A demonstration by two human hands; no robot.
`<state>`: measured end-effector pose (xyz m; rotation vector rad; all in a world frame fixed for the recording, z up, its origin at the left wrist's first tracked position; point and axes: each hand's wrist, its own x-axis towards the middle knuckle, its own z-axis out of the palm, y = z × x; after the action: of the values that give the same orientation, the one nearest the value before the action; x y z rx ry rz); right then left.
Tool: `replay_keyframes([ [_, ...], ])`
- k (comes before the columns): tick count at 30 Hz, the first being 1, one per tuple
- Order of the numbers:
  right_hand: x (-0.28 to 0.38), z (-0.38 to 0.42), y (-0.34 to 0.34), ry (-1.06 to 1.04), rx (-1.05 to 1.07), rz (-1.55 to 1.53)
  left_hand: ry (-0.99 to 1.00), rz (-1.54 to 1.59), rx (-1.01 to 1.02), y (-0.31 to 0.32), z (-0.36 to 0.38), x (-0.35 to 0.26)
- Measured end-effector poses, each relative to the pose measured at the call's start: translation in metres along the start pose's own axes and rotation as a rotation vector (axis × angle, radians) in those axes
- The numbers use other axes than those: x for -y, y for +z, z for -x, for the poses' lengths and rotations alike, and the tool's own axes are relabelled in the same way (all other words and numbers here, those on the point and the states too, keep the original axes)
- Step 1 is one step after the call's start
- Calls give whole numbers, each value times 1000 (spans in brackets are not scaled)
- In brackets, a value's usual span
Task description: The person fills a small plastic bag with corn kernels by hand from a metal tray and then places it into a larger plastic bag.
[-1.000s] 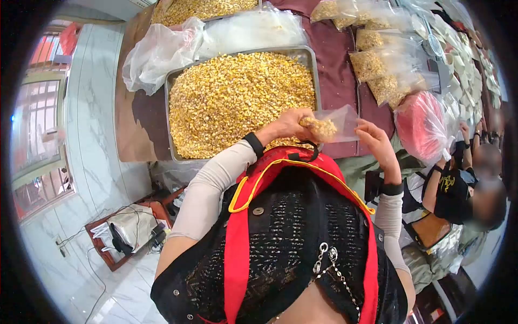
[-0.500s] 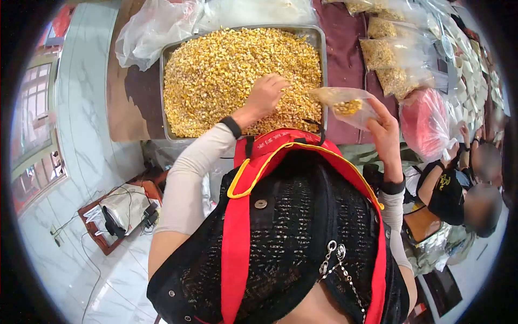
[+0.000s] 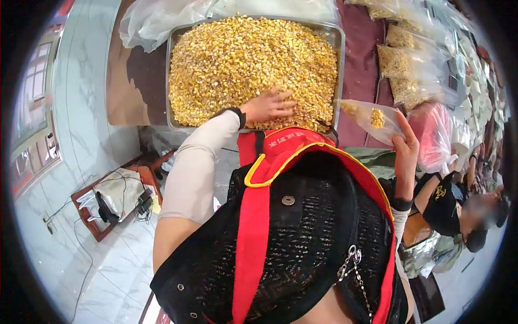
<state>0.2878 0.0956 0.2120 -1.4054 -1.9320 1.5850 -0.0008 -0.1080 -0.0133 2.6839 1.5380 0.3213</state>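
Observation:
A metal tray [image 3: 341, 65] holds a large heap of yellow dried corn kernels [image 3: 237, 59]. My left hand [image 3: 270, 106] lies on the near side of the heap, palm down, its fingers stretched out and slightly apart. Over on the right, my right hand [image 3: 407, 144] pinches the edge of a clear plastic bag [image 3: 360, 109]. A small amount of yellow kernels shows inside that bag, which hangs beside the tray's right edge.
Several filled clear bags [image 3: 402, 62] lie in a row at the right. Below them sits a pink plastic bag [image 3: 431, 129]. Crumpled plastic sheeting [image 3: 156, 24] lies behind the tray. Another person [image 3: 445, 200] in black sits further right.
My left hand has come lower onto the near side of the heap, its fingers spreading on the kernels. My right hand and the bag have moved right, and the whole view has shifted slightly.

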Motion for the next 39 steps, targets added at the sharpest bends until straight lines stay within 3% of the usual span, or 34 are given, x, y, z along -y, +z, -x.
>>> replay_keyframes([
  [2, 4, -1, 7, -30, 41, -14, -20, -51, -164, -8, -8, 12],
  [7, 16, -7, 29, -54, 118, -61, -134, -234, -160, -21, -16, 56],
  [9, 12, -11, 37, -92, 176, -135, -239, -289, -51, -30, -16, 76],
  [10, 11, -14, 43, -165, 172, -147, -231, -289, -158, -37, -15, 84],
  [13, 19, -17, 53, -121, 184, -173, -285, -233, -249, -64, -9, 83],
  [19, 12, -33, 74, -163, 179, -221, -180, -42, 45, -45, 48, -1],
  [23, 8, -39, 75, -108, 243, -161, -288, -109, 95, -48, 44, 17],
  [25, 17, -40, 78, -113, 259, -116, -225, -175, -43, -37, 39, 33],
  [27, 25, -39, 84, -118, 270, -141, -208, -273, -35, -42, 27, 41],
  [29, 19, -43, 89, -153, 267, -150, -314, -304, 145, -52, 15, 48],
  [31, 15, -46, 93, -185, 262, -159, -330, -267, 48, -55, 5, 56],
  [34, 8, -50, 95, -206, 258, -160, -510, -79, -300, -65, -5, 73],
  [35, 4, -52, 97, -221, 258, -166, -504, -81, -298, -65, -6, 80],
  [37, 2, -55, 97, -236, 253, -176, -713, 59, -424, -65, -7, 97],
  [39, 2, -56, 97, -211, 264, -118, -708, 129, -471, -71, -10, 106],
])
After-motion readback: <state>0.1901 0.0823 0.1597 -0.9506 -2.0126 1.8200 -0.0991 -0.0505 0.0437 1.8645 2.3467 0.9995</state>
